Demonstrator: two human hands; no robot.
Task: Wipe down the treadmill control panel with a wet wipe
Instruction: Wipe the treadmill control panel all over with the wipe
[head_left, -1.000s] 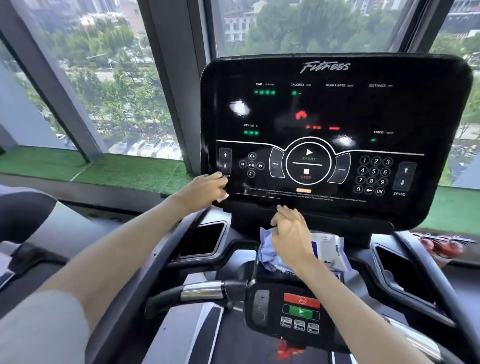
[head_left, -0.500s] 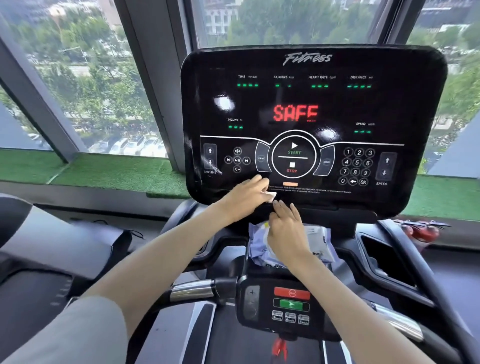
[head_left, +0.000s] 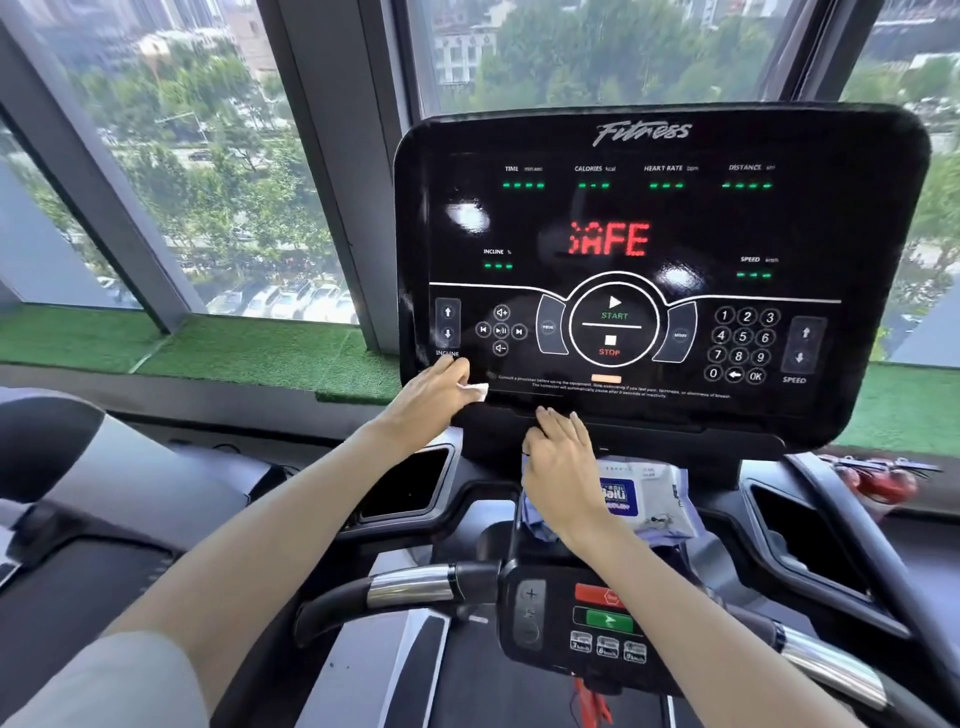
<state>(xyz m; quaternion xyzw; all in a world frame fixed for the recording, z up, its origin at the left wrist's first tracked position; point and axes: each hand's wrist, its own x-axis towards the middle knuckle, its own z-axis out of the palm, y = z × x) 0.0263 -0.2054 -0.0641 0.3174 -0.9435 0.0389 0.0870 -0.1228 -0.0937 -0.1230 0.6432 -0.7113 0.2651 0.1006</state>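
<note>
Here the left hand pinches a wet wipe; right hand, flat, seemingly covers the pack

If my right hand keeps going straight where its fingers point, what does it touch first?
Probably the control panel's bottom edge: the right hand points up and forward, fingertips just below it. Depth is uncertain.

Bright window daylight, panel glare, edges perhaps slightly warped.
</note>
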